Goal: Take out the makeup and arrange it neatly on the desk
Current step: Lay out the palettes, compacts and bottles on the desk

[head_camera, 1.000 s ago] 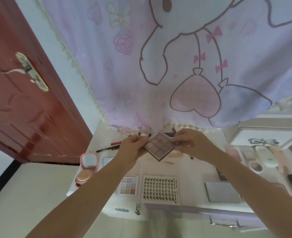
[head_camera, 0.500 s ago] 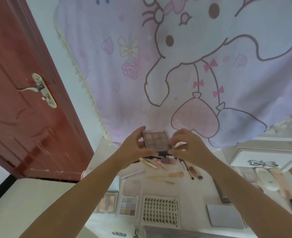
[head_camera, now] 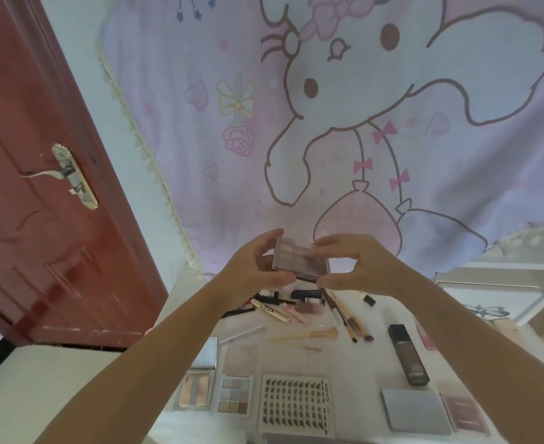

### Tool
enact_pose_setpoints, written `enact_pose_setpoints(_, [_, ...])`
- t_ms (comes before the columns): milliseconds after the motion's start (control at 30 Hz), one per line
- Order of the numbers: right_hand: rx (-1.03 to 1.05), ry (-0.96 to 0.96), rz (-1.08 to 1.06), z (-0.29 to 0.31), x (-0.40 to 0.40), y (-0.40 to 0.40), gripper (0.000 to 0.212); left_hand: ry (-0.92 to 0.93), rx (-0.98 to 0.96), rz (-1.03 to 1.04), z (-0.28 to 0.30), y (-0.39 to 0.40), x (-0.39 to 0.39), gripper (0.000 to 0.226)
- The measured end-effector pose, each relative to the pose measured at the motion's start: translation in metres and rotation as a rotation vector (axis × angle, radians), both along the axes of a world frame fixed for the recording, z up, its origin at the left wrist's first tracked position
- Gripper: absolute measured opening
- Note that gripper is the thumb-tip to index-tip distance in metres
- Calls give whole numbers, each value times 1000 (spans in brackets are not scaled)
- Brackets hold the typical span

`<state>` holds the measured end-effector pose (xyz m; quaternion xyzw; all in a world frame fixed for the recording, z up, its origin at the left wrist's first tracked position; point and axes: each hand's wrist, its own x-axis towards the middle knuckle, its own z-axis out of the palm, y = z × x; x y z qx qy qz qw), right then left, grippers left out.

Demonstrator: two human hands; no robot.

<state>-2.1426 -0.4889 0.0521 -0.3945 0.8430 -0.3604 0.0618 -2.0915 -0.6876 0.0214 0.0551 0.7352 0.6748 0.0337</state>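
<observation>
At the centre of the frame, above the far part of the desk [head_camera: 373, 334], I held the eyeshadow palette [head_camera: 299, 259] up in both hands. My left hand [head_camera: 258, 267] pinched its left edge, thumb below and fingers curled over the top; my right hand [head_camera: 357, 267] gripped the right edge the same way. The palette was tilted, its rows of brownish pans facing me, clear of the desk and of everything lying on it.

Just below my hands lay a loose cluster: a gold tube [head_camera: 270, 310], a small pink bottle [head_camera: 309, 307], some dark sticks I could not make out, and several brushes [head_camera: 350, 322] angled across one another. A wooden-handled brush [head_camera: 309, 334] lay a little lower, on its own.

Toward the bottom of the frame things looked tidier. From left to right sat an open compact [head_camera: 195, 392], a pale nine-pan palette [head_camera: 234, 394], a sheet of false lashes [head_camera: 294, 403], a silver case [head_camera: 416, 411] and a mauve case [head_camera: 464, 411], roughly in a row. A dark foundation bottle [head_camera: 408, 357] lay right of centre, above the silver case.

I judged the job about half done: plenty was already out, and the near row looked arranged. The palette in my hands had no place yet, and the jumble beneath it wanted straightening. Whether more remained to be taken out, I could not tell.
</observation>
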Motion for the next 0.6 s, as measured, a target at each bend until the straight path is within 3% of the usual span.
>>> enact_pose_setpoints(200, [217,-6,50,-13,4,-2,41,-54,0,-31,-15,-2,3,71])
enact_pose_setpoints(300, [98,-164,9,-21,4,0,31,-79,-11,-60,-24,-3,8,75])
enact_pose_setpoints(367, [12,-259,-27,-25,1,3,39,-77,-18,-64,-31,-5,10,77])
enact_pose_setpoints(467, [51,-290,-40,-31,-2,2,40,-110,34,-63,-42,-7,9,79])
enact_pose_setpoints(600, [59,-311,-127,-44,-5,2,23,-110,0,-134,-53,-6,8,56])
